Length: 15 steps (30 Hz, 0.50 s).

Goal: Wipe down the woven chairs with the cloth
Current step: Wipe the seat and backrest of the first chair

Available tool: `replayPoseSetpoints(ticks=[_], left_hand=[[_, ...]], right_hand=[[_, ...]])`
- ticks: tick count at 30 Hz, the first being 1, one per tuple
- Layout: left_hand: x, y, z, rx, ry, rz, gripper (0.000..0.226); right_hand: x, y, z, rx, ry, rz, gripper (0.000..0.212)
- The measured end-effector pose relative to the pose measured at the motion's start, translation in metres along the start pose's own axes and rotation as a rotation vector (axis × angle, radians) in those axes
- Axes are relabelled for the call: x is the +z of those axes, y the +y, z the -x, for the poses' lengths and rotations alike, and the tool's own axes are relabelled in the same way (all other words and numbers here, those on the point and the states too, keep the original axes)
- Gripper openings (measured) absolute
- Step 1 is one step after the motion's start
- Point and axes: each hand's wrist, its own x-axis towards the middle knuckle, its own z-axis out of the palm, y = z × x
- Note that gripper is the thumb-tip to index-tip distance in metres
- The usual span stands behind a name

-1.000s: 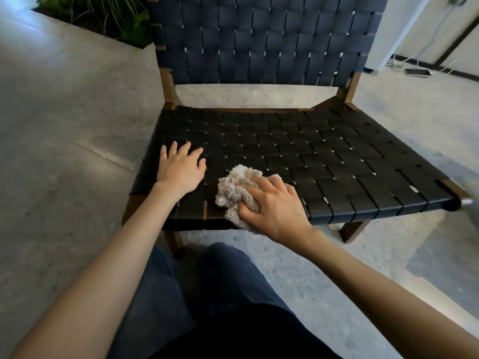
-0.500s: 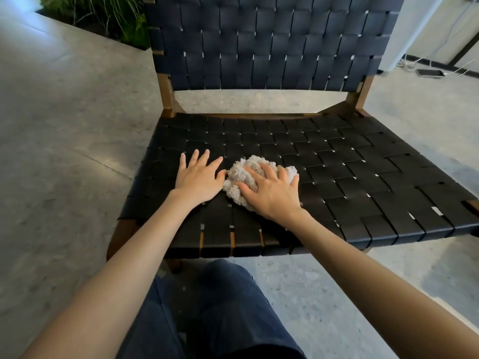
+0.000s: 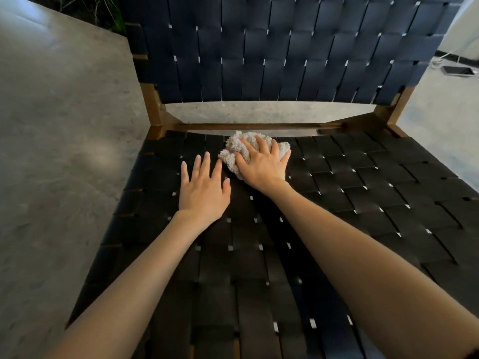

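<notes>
The right hand [image 3: 261,165] is pressing its spread fingers down on the bunched cloth [image 3: 232,147] at the rear of the woven chair [image 3: 363,193] seat, just before the wooden rail [image 3: 248,126]. The left hand [image 3: 203,189] is lying flat beside it, fingers splayed, touching the seat.

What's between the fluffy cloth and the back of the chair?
In the head view, a wooden crossbar sits just past the cloth, then an open gap showing floor, then the woven backrest.

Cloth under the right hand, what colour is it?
Off-white, nubby cloth; shows best in the head view.
</notes>
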Motion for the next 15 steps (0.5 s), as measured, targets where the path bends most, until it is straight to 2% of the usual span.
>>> replayPoseSetpoints(ticks=[7, 10, 15], left_hand=[[0.007, 0.0, -0.013, 0.014, 0.039, -0.007, 0.052], [0.007, -0.001, -0.013, 0.023, 0.034, 0.004, 0.052], [0.005, 0.002, -0.012, 0.019, 0.027, -0.024, 0.055]], right_hand=[[-0.003, 0.003, -0.036, -0.028, 0.048, 0.06, 0.054], [-0.011, 0.026, -0.04, 0.053, 0.047, 0.126, 0.055], [-0.014, 0.039, -0.03, 0.073, 0.055, 0.054, 0.053]])
